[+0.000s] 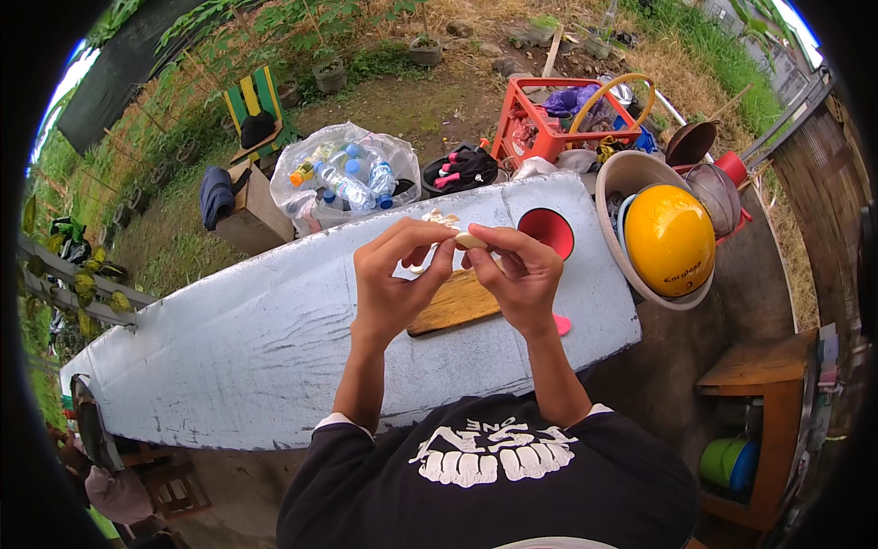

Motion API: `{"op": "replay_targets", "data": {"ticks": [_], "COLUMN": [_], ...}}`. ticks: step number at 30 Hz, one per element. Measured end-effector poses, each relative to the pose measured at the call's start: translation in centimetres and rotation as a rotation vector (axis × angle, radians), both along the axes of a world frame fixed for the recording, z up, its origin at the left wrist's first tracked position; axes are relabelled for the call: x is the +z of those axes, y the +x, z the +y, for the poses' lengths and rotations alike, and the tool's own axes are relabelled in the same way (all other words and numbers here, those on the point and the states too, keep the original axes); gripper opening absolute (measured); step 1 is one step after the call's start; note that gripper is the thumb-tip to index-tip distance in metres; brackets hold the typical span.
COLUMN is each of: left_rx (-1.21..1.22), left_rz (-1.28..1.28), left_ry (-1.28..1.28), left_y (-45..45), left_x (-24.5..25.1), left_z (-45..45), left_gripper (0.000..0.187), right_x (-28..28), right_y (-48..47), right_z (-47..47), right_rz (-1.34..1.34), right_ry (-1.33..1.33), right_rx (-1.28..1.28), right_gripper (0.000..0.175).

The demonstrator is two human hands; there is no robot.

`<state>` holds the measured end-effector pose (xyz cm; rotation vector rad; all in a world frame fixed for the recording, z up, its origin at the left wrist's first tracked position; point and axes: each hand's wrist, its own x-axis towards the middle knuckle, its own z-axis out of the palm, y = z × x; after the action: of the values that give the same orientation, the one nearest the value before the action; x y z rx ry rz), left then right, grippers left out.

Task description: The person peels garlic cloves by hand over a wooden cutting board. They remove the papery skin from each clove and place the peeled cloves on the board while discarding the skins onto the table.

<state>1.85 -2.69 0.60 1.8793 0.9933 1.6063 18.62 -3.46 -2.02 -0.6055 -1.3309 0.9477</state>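
A pale, peeled-looking garlic clove (471, 241) is pinched between the fingertips of my left hand (401, 278) and my right hand (525, 278), above the table. Below my hands lies a wooden cutting board (456, 305), partly covered by the right hand. A small heap of garlic and papery skins (440, 219) sits just beyond my fingers. To the right of my right hand is a round bowl with a red inside (549, 232). The end of a pink object (562, 324), perhaps a handle, shows beside my right wrist; the rest is hidden.
The long metal-topped table (260, 357) spans the view. Along its far side stand a clear bag of plastic bottles (350, 175) and a red crate (507, 130). A beige basin (610, 178) holding a yellow rounded object (669, 240) is at the right. A wooden shelf (761, 364) stands lower right.
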Motion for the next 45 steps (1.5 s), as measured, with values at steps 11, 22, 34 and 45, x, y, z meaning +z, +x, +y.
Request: {"op": "replay_targets", "data": {"ticks": [11, 22, 34, 45], "left_rx": [0.018, 0.004, -0.131, -0.058], "left_rz": [-0.030, -0.101, -0.386, -0.366], "left_ry": [-0.014, -0.157, -0.290, -0.285], "left_y": [-0.2, -0.3, 0.1, 0.6], "left_x": [-0.2, -0.1, -0.6, -0.8], "left_z": [0.0, -0.2, -0.4, -0.8], "left_gripper": [0.010, 0.008, 0.007, 0.007], "right_x": [0.1, 0.3, -0.1, 0.3], "right_y": [-0.3, -0.7, -0.9, -1.8], "right_z": [-0.2, -0.2, -0.4, -0.9], "right_rz": [0.105, 0.127, -0.048, 0.047], "right_ry": [-0.099, -0.153, -0.049, -0.108], "right_rx": [0.122, 0.087, -0.012, -0.012], "right_gripper": [0.031, 0.029, 0.031, 0.025]}}
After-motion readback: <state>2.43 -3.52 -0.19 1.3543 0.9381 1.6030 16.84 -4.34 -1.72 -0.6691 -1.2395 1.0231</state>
